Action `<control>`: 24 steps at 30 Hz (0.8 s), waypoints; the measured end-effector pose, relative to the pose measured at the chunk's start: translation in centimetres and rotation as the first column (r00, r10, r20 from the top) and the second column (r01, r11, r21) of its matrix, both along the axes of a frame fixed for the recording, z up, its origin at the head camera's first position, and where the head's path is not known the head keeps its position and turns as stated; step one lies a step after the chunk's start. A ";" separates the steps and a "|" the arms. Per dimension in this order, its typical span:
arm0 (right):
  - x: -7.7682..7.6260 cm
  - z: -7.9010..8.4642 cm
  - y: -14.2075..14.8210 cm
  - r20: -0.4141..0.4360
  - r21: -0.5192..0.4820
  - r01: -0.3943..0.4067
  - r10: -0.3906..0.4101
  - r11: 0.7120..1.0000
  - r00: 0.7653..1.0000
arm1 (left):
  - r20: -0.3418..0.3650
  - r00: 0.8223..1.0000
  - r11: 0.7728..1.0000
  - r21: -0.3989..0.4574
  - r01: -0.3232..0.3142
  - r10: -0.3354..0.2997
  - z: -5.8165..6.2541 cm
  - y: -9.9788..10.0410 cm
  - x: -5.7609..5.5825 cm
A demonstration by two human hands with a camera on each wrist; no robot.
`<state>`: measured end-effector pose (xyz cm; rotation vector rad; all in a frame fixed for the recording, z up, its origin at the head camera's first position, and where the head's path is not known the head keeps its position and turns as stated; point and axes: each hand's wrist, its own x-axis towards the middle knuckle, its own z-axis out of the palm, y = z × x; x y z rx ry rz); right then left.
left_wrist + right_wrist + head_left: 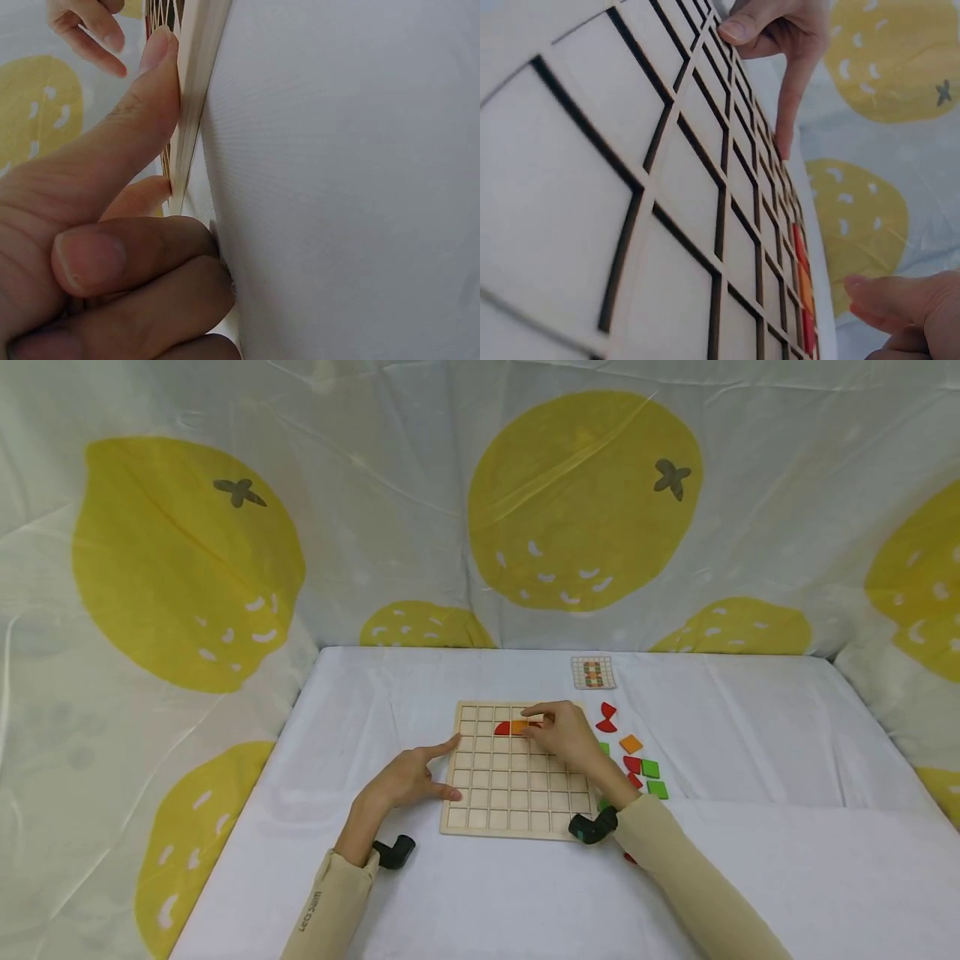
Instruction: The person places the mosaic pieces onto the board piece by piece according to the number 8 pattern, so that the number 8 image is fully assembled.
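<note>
A light wooden grid board (487, 797) lies on the white cloth. In one of its upper rows sit a red piece (502, 728), an orange square (518, 727) and a second red piece (536, 724), partly covered by fingers. Just over this row is my right hand (564, 735), thumb and index finger apart, with no piece visible between them. My left hand (405, 779) touches the board's left edge with an outstretched thumb and index finger. Its other fingers fold beneath, as the left wrist view shows. In the right wrist view the orange square (805, 286) stands between the red ones.
Right of the board lie loose red pieces (607, 718), an orange square (631, 744) and green squares (657, 789), some hidden by my right arm. A small pattern card (593, 672) lies behind the board. Lemon-printed cloth (585, 502) rises at the back and sides.
</note>
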<state>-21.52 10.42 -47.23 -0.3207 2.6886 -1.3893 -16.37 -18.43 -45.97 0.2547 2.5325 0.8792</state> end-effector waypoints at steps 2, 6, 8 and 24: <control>0.6 0.5 1.1 0.003 0.008 0.020 -0.020 1.000 1.000 | -0.001 1.000 1.000 0.004 -0.001 0.001 -0.1 0.0 0.0; 1.9 0.9 3.8 0.008 0.040 0.059 -0.060 0.997 0.998 | 0.000 1.000 1.000 0.003 -0.004 0.004 -0.1 0.1 0.1; 2.5 0.8 5.3 0.010 0.048 0.082 -0.083 0.995 0.997 | -0.001 1.000 1.000 0.000 -0.005 0.005 -0.2 0.1 0.1; 5.2 -0.2 13.2 0.054 0.143 0.199 -0.208 0.970 0.977 | -0.010 1.000 1.000 -0.010 0.015 -0.015 -0.2 0.0 -0.1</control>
